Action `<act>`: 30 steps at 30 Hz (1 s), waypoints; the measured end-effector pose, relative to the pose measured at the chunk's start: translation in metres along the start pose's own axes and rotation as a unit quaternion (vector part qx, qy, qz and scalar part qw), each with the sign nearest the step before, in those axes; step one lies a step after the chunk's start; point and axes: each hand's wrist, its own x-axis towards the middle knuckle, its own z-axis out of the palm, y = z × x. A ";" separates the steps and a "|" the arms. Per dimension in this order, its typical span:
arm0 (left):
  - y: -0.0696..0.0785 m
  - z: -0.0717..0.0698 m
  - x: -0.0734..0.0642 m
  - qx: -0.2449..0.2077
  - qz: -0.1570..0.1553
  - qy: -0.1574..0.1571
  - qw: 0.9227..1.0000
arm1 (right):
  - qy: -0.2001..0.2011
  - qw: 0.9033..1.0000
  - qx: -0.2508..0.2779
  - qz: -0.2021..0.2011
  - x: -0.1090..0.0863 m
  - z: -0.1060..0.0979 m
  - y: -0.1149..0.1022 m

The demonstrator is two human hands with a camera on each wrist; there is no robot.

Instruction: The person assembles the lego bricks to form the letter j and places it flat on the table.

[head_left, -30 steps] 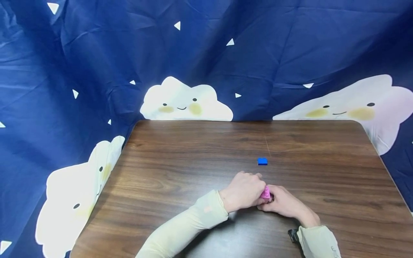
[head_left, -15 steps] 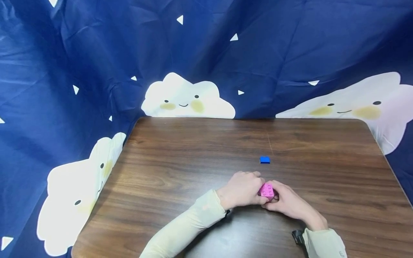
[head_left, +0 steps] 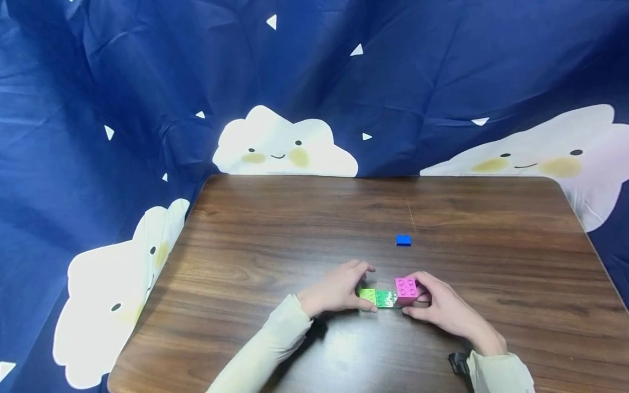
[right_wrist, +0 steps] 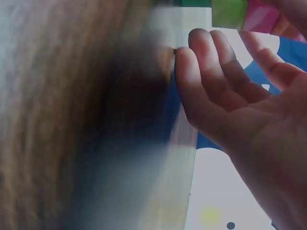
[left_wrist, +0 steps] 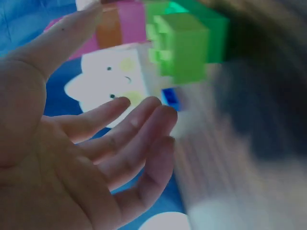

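A tower of toy building bricks stands low over the table, with a pink brick [head_left: 406, 287] on top. Under that, orange [left_wrist: 109, 26], pink and lime bricks show in the left wrist view. At its foot a green brick [head_left: 385, 298] reaches out to the left and carries a lime brick [head_left: 367, 295] at its end. My right hand [head_left: 444, 311] pinches the tower from the right between thumb and forefinger, the other fingers loosely extended. My left hand [head_left: 336, 289] is spread beside the lime brick, its thumb overlapping that brick's near side in the head view.
A blue brick [head_left: 403, 240] lies alone on the wooden table [head_left: 275, 234], beyond the tower. A dark blue cloth [head_left: 314, 71] with white clouds hangs behind the table and along its left side.
My left hand has come away from the tower to the left, uncovering the green and lime bricks. The tower's studded pink top now shows fully. My right hand keeps its hold.
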 end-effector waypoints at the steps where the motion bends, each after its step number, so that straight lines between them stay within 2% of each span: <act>1: -0.004 0.002 -0.002 -0.010 -0.001 -0.002 1.000 | 0.001 1.000 0.004 -0.001 0.000 -0.001 0.000; 7: -0.017 0.016 -0.007 -0.039 -0.005 0.006 0.999 | -0.007 1.000 0.016 0.008 0.000 0.000 0.002; 17: -0.019 0.032 -0.004 -0.048 -0.026 0.016 0.998 | -0.010 1.000 0.009 0.027 0.001 0.002 0.003; 30: -0.024 0.038 -0.003 -0.051 -0.003 0.032 0.998 | -0.009 0.999 0.038 0.020 0.006 0.002 0.002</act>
